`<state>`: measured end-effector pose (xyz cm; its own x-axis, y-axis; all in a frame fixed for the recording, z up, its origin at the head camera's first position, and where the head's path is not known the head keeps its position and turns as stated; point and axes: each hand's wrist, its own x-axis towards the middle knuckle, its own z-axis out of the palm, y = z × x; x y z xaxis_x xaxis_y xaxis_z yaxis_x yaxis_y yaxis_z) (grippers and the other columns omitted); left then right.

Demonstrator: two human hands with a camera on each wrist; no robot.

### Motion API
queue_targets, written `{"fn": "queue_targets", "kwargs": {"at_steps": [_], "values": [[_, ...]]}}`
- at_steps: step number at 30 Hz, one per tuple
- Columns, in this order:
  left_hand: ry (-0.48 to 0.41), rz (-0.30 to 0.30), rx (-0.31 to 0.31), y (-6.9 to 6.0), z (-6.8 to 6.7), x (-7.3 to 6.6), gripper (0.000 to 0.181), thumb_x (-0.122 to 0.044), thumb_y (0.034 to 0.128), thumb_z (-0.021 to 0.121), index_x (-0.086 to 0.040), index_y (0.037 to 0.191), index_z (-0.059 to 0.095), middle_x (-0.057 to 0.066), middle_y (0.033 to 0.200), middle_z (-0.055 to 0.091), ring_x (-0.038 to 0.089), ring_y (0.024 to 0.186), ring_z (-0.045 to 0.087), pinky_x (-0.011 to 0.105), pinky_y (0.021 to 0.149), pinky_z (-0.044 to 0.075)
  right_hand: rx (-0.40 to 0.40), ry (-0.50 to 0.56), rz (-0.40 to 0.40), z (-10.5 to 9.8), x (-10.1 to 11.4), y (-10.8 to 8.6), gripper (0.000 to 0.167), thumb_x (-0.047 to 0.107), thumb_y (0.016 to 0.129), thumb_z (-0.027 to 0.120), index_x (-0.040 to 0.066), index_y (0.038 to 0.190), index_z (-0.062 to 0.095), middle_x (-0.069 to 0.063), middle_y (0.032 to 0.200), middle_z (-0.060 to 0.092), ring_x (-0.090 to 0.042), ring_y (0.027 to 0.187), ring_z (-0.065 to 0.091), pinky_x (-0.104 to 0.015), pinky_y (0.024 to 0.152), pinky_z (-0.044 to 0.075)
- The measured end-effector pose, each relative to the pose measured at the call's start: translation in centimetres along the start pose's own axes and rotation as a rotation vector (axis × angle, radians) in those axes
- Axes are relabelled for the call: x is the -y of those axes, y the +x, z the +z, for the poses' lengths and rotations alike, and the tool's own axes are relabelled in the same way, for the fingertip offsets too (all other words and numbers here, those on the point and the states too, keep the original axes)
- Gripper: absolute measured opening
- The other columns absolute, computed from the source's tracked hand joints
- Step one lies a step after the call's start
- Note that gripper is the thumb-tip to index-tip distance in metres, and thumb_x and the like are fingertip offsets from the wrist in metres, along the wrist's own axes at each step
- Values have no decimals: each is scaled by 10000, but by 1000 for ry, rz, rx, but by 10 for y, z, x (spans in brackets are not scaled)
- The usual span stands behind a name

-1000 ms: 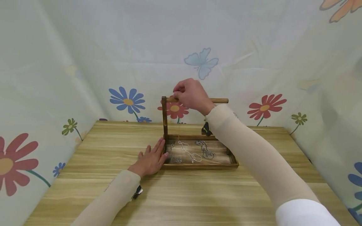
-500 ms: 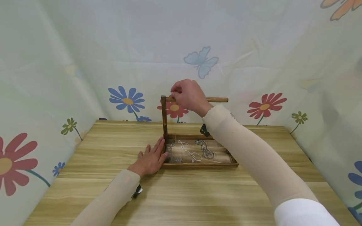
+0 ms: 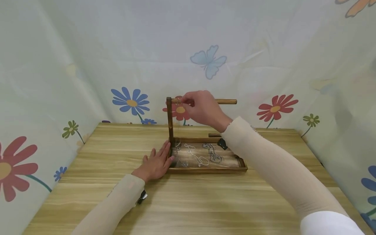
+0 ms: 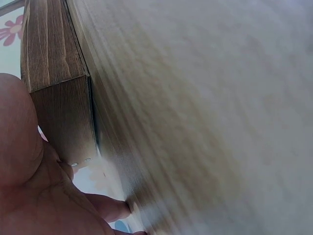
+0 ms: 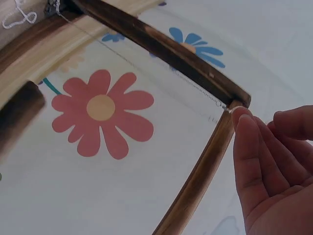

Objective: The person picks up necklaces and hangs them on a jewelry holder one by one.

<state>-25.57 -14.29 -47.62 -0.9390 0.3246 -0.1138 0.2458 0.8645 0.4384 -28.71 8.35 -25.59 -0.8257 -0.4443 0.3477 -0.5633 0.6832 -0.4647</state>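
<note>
- Surface (image 3: 194,200): light yellow-brown, wood-grain streaks running mostly crosswise; extends left of the left fingers (image 3: 163,150), nearer the person than them, and beyond them to a straight back edge.
- Left fingers spread, resting on surface; thumb at the tray's near-left corner.
- Wooden tray (image 3: 205,170): directly on surface, dark brown, low-walled, long and rectangular, sitting flat. Left end touches left fingers; the rest reaches away to their right.
- Tray sits below right fingers (image 3: 189,94), which are raised well clear of surface.
</note>
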Motion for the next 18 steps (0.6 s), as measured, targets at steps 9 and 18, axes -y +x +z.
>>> {"fn": "queue_targets", "kwargs": {"at_steps": [9,18], "values": [[59,-6,29,-6,-9,-12,698,-511,1129,264,-199,1696,3,-22,1784,-34,631,1537,132,839,1169,120,95,18,-74,2,-20,-63,172,128,1005,659,99,1097,802,-18,976,801,-100,806,708,-324,779,599],[45,-9,32,-1,-5,-7,723,-551,1117,255,-212,1695,-16,-28,1783,-56,635,1537,116,843,1169,88,303,-44,-25,27,-87,-118,154,86,993,658,143,1025,797,21,913,755,-37,688,565,-277,714,520]]}}
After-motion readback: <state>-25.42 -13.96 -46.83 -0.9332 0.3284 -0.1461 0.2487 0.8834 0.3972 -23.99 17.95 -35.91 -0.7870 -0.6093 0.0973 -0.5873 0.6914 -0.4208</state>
